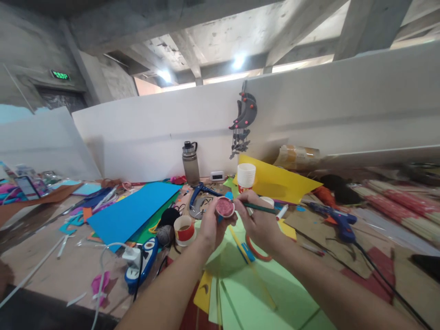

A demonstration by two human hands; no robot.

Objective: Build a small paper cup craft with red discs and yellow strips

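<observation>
In my left hand point(215, 222) is a small paper cup point(225, 207), its round white-rimmed end facing me and streaked pink-red inside. My fingers are wrapped round its side. My right hand point(256, 220) pinches a slim dark green pencil point(264, 209), whose tip end is close to the cup's right rim; I cannot tell whether it touches. Just behind my hands stands a stack of white paper cups point(246, 175). To the left, a red and white paper cup point(184, 229) holds a brownish liquid. Light green paper point(264, 293) lies below my hands.
A blue glue gun point(343, 224) with a trailing cord lies at right. On the left are a blue power strip point(142, 266) with a plugged-in charger and blue card point(137, 211). A water bottle point(190, 164) stands behind, near yellow card point(278, 181) and a white partition point(144, 133).
</observation>
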